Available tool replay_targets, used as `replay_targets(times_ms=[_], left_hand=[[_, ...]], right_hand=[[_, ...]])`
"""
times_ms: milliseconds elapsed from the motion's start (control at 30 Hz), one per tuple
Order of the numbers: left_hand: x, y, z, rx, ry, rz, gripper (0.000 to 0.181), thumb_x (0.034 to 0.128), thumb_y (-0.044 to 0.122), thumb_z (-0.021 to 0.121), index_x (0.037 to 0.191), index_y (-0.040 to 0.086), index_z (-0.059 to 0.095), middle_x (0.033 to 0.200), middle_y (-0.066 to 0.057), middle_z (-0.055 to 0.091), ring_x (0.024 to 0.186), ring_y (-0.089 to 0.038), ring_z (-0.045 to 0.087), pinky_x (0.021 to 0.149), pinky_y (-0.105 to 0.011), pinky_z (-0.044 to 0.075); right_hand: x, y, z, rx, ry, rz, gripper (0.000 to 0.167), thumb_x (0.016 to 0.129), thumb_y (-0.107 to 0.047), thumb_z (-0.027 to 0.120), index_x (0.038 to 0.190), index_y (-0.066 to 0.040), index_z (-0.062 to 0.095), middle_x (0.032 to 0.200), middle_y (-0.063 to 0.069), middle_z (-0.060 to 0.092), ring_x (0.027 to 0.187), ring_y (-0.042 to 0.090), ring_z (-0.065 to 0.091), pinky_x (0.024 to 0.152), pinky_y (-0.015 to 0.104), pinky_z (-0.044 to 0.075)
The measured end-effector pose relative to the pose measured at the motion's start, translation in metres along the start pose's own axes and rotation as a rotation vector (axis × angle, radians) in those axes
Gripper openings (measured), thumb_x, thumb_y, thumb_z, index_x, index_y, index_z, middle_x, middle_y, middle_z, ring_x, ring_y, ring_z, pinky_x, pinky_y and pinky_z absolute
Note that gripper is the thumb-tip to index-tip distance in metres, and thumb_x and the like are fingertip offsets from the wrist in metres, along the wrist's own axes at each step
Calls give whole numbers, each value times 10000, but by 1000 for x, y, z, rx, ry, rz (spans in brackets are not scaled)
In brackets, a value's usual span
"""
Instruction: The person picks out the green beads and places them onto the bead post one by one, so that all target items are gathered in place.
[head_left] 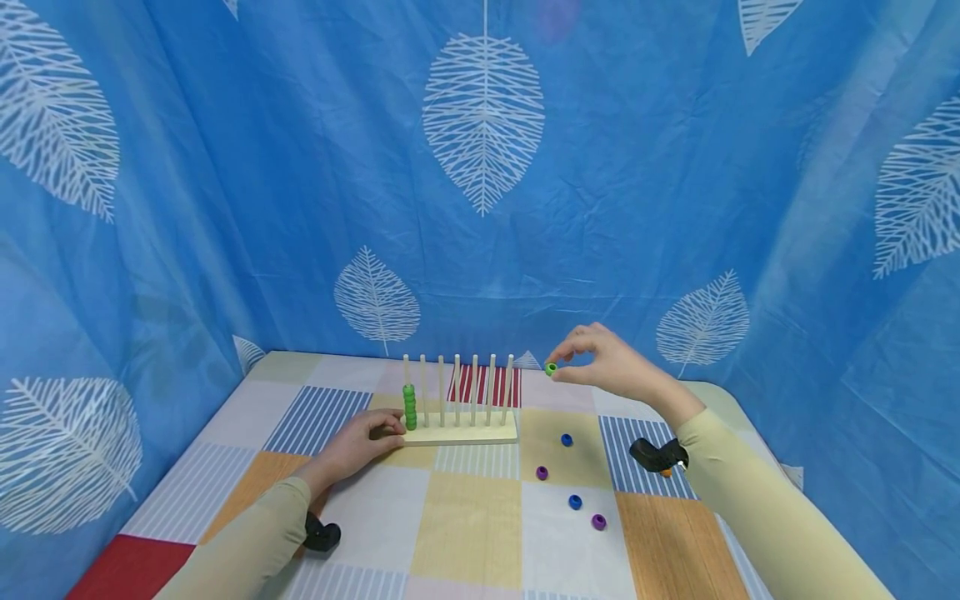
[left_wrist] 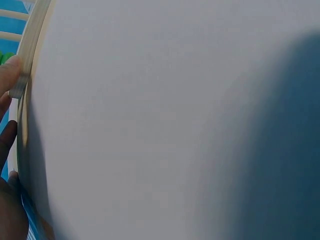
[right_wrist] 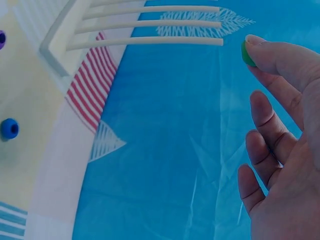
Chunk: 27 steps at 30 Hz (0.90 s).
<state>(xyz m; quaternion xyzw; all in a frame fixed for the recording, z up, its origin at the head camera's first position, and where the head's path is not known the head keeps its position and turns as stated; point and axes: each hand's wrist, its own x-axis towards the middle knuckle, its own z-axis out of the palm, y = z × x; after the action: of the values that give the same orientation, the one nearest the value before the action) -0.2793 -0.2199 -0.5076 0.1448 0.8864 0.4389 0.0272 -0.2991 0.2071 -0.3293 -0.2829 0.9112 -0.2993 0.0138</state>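
A pale wooden peg board (head_left: 459, 433) with several upright pegs stands on the table. Stacked on its leftmost peg are several green beads (head_left: 409, 407). My left hand (head_left: 362, 442) holds the board's left end, thumb along the front edge; in the left wrist view that thumb (left_wrist: 10, 72) lies against the wood. To the right of the pegs and raised off the table, my right hand (head_left: 606, 362) pinches one green bead (head_left: 551, 368) between thumb and index finger. The same bead (right_wrist: 247, 54) shows in the right wrist view, the other fingers loosely bent below it.
Loose beads lie right of the board: a blue bead (head_left: 566, 439), a purple bead (head_left: 542, 472), another blue bead (head_left: 575, 502) and another purple bead (head_left: 598, 522). An orange bead (head_left: 666, 472) is partly hidden by the right wrist strap. A blue curtain (head_left: 480, 275) hangs behind the table.
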Motion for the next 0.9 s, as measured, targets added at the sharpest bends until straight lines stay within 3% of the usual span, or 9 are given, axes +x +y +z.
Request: replay_targets(times_ms=[667,900], left_hand=[[0,0,-1,8,7,-17,62,925,247,784,966,238,738,1429,-102,595,1390,-395,454,1167,-626,287],[3,3,-1,26,-3,-57,83,912,238,797,972,245,739,1429,-83,596,1388,-365,464,1169,-596,310]], right_hand=[[43,-34,12,53,-43,-67,169,924,-380,771,1071,-297,776,1082,-29,639,1086,211,480,877,470,460],[59,-48,21,47,-62,-101,150,934,-368,761,1067,-301,777,1043,-52,627,1073,208,471,861,449,459]])
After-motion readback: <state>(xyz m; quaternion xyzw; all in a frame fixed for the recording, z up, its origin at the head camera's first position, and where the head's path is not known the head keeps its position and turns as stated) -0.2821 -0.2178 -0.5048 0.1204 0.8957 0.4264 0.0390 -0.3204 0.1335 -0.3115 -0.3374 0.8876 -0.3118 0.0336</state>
